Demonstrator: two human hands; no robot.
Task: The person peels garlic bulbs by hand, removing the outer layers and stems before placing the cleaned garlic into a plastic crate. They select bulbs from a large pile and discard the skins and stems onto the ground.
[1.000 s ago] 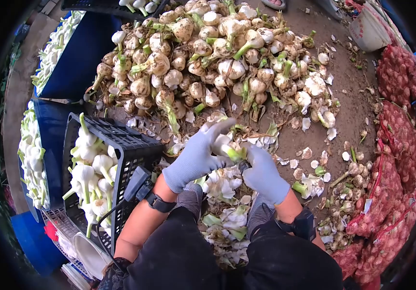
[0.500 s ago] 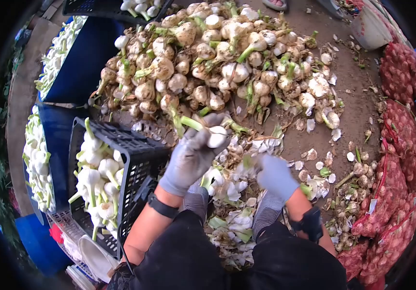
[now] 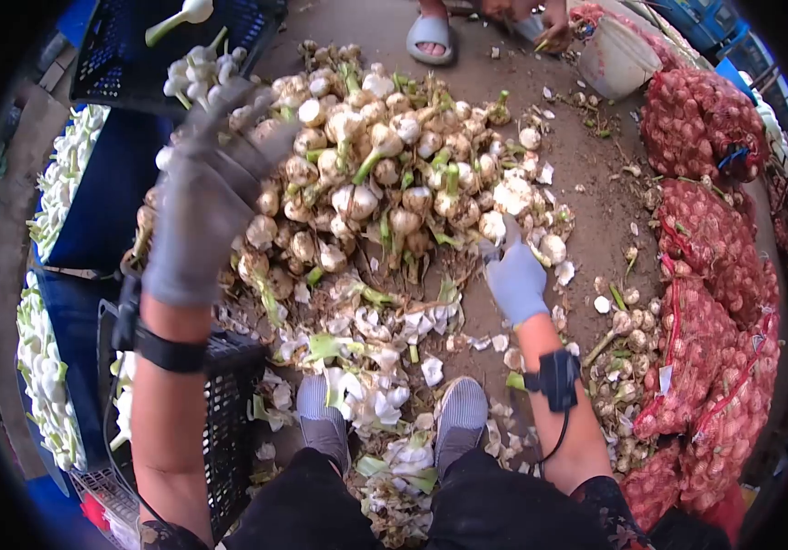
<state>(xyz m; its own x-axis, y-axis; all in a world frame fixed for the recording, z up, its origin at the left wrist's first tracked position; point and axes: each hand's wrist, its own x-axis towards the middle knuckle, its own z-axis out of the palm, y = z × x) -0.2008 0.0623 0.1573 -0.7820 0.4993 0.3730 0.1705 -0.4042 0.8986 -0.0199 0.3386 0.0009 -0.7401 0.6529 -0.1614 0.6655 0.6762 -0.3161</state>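
Observation:
My left hand [image 3: 206,202], in a grey glove, is raised over the left side of the garlic heap, blurred by motion, its fingers spread with nothing in them. Beyond it, a clean garlic bulb with a green stem [image 3: 179,20] appears over the far black crate [image 3: 119,64], where more white garlic bulbs [image 3: 202,75] lie. My right hand [image 3: 515,280], also gloved, is at the near right edge of the soil-covered garlic heap [image 3: 357,165]. Its fingers are curled, the index finger stretched forward; I cannot tell what they hold.
Red mesh sacks of garlic [image 3: 715,367] line the right side. Blue containers of white garlic [image 3: 50,376] stand at the left, beside a near black crate [image 3: 229,431]. Peelings [image 3: 357,367] lie around my shoes. Across the heap are another person's sandal [image 3: 431,38] and hands, near a white bucket [image 3: 618,60].
My left hand has let go of the garlic bulb and swung up and left; the bulb is now over the far crate. My right hand has moved forward to the heap's edge. The view has shifted.

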